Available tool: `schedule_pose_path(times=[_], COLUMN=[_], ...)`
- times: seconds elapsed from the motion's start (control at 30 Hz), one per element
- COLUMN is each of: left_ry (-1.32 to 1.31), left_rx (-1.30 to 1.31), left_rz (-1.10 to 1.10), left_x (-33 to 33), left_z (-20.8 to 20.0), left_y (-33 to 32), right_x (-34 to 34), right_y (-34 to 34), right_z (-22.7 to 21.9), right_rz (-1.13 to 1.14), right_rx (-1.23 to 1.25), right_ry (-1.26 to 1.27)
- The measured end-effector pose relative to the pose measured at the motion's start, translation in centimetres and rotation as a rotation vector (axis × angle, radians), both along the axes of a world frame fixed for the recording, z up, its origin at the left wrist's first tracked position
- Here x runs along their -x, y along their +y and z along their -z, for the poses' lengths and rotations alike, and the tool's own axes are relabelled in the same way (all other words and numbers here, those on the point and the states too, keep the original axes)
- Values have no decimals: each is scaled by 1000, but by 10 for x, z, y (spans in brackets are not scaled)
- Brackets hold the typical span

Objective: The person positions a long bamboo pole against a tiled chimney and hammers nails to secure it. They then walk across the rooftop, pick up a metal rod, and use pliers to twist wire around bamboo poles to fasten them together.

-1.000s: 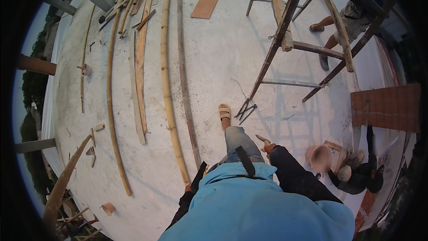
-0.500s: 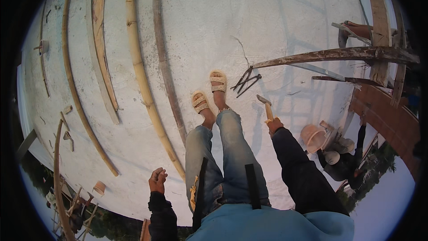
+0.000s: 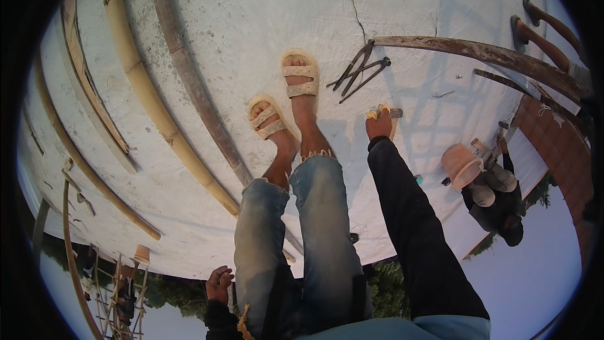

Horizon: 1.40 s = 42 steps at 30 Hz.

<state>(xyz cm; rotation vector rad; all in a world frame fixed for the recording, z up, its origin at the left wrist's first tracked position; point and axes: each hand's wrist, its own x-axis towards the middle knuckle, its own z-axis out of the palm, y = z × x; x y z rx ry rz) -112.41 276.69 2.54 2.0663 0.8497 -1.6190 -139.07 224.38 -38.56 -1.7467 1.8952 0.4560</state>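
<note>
Turned from pointing ahead of the fingers half a second ago, the hammer (image 3: 396, 113) now has its head just beside them, on their right. The right hand (image 3: 379, 129) also comes nearer the dark pincers (image 3: 362, 70), which lie on the floor (image 3: 251, 25) ahead and left of its fingers, by the end of a wooden beam (image 3: 465, 46). Those fingers are clamped on the hammer; the left hand's (image 3: 219, 283) are loosely curled, seemingly around nothing. Carrying it well, I judge, means a firm grip, the head kept away from the legs (image 3: 261, 245), and both sandals (image 3: 301, 80), left of those fingers, planted steadily.
</note>
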Motion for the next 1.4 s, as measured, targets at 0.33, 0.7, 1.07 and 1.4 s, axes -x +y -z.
schedule_pose_path(times=[0.33, 0.7, 1.07, 1.4], left_ry=[-118, -76, -102, -121], left_rx=[-40, 107, -30, 91], left_rz=[-24, 174, -11, -76], left_x=[-9, 12, 10, 9], left_z=[9, 25, 11, -6], left_y=[-9, -19, -35, -50], right_x=[-88, -83, -42, -59], right_y=[-35, -36, -55, -94], right_z=[95, 102, 112, 16], right_rz=[566, 533, 1020, 1334], right_rx=[56, 151, -172, -151], right_ry=[12, 65, -594, -752])
